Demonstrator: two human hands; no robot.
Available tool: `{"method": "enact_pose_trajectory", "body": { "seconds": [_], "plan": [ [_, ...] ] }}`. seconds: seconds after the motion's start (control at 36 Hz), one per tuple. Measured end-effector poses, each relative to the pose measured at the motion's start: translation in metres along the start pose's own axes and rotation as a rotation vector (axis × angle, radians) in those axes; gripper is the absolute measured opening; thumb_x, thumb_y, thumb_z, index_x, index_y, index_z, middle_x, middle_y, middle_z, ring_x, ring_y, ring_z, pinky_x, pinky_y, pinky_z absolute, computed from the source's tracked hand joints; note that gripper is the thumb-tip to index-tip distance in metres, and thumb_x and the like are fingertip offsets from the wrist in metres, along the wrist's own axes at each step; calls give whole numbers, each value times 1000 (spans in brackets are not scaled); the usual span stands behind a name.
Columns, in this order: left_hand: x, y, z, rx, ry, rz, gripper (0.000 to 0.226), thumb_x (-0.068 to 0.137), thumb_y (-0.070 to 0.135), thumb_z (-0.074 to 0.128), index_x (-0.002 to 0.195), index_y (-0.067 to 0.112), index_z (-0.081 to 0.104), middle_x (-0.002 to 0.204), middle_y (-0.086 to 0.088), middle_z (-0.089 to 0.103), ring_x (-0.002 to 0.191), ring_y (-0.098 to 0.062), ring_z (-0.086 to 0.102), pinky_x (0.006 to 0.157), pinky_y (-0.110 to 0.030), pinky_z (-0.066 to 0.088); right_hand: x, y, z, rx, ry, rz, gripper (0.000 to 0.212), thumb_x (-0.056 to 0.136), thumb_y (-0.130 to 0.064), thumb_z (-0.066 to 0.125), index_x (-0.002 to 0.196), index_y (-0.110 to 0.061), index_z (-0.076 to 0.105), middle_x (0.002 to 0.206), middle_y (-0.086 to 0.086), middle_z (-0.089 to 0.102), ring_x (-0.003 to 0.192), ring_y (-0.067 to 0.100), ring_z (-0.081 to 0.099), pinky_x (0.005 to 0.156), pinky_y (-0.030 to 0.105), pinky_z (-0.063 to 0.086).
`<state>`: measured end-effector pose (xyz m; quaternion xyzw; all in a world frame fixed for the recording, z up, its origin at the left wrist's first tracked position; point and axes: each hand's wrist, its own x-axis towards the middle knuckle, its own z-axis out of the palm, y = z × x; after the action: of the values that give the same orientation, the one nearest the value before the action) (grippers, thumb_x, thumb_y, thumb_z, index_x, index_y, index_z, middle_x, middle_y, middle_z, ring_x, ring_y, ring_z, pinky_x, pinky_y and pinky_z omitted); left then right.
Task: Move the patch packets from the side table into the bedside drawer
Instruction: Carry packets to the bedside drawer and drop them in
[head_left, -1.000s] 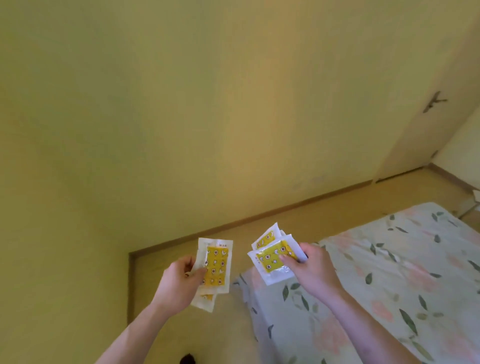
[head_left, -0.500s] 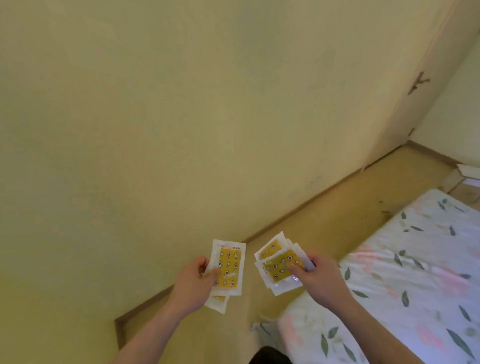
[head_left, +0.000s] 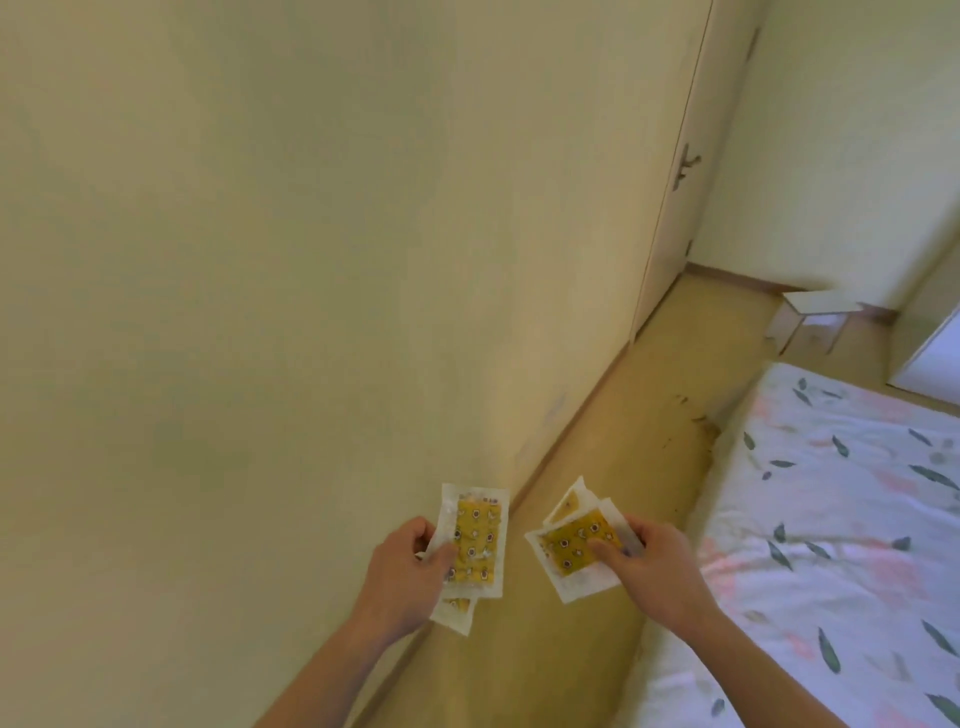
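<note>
My left hand (head_left: 402, 574) pinches two white patch packets with yellow patterned patches (head_left: 475, 540), one tucked behind the other, held upright over the floor by the wall. My right hand (head_left: 647, 564) pinches a fanned bunch of the same patch packets (head_left: 574, 543), thumb on top, just left of the bed's edge. The two hands are level and a short gap apart. No drawer is in view.
A plain wall (head_left: 260, 260) fills the left. A strip of wooden floor (head_left: 623, 431) runs between it and the bed with floral sheet (head_left: 841, 509) on the right. A closed door (head_left: 680, 171) and a small white stool (head_left: 810, 317) stand at the far end.
The view has swung right and along the wall, bringing the door, far corner and stool into sight. Both hands keep the same hold on their packets.
</note>
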<state>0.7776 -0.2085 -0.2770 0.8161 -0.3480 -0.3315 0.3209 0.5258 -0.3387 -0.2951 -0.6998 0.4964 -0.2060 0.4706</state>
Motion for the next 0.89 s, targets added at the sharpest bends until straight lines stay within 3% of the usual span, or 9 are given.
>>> {"method": "enact_pose_trajectory", "body": {
  "seconds": [0.08,0.25,0.42,0.47,0.56,0.67,0.72,0.81,0.89],
  "plan": [
    [49,26,5,9,-38,25,16,93,25,65,79,18,60,80,4,71,67,-7,65,55,-16,45,38,-6,-18,2,72,24,5,88,-29,75,88,-34,75,74,-15,74,67,6,68,62,23,53],
    [148,79,42,13,-194,94,13,92,24,66,83,15,62,83,2,71,68,-7,65,54,-15,43,103,-7,-60,26,202,109,4,87,-27,76,87,-31,75,78,-18,75,71,1,69,69,29,58],
    [249,145,81,-3,-333,206,14,93,22,66,80,16,61,78,6,69,58,1,61,51,-12,42,168,1,-104,17,368,181,12,87,-24,76,83,-35,72,75,-20,73,70,-3,67,63,18,52],
    [282,170,91,-3,-371,234,15,92,22,66,79,16,60,76,6,68,58,1,59,51,-13,42,191,2,-118,5,435,206,15,87,-24,76,76,-33,70,65,-23,69,60,-4,63,52,10,44],
    [329,205,107,41,-446,261,14,92,23,66,80,18,61,79,5,69,60,-1,61,50,-12,42,221,4,-136,16,550,240,21,86,-26,77,68,-27,66,52,-18,60,49,-1,53,45,11,38],
    [380,258,142,84,-525,341,21,91,19,66,72,24,58,71,9,64,59,-2,59,47,-8,37,249,10,-164,47,683,293,17,86,-25,77,71,-24,70,54,-17,62,50,0,54,45,11,37],
    [398,283,161,128,-575,363,17,91,22,66,75,24,60,75,9,66,62,-4,60,50,-10,40,255,18,-177,68,736,329,22,86,-23,77,67,-23,66,49,-18,56,46,2,49,44,12,34],
    [427,320,195,167,-646,414,6,89,27,67,86,22,66,84,4,72,74,-12,68,63,-25,52,268,29,-201,97,827,394,32,86,-23,77,60,-22,59,42,-15,47,42,6,41,43,16,30],
    [456,358,230,196,-700,456,5,91,22,68,89,17,68,86,-1,73,75,-14,70,63,-25,51,285,47,-228,104,909,462,37,86,-26,77,56,-24,56,42,-12,49,43,11,47,42,18,29]
  ]
}}
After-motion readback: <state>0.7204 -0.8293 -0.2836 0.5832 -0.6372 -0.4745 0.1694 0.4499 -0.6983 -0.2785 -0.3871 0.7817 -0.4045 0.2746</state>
